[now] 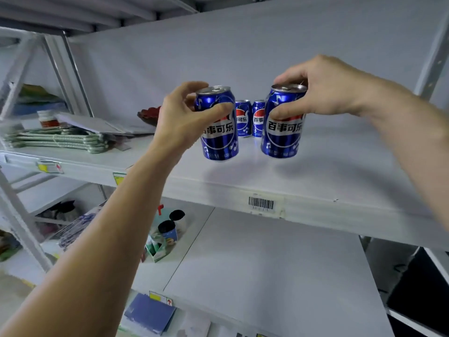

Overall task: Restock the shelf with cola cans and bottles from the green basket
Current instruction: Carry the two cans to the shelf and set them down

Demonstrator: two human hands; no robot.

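cola cans (220, 132) (283, 127), upright and tops up, pinched near their rims by both hands (181, 117) (323, 91).

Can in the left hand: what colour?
Blue can with a red, white and blue round logo and white lettering; seen in the head view.

Both held cans, the left can (220, 132) and the right can (283, 127), read 百事可乐 in white. Behind them, two back cans (243, 120) show 百事. Below, the shelf edge (315, 210) carries a barcode label (261, 203), digits unreadable.
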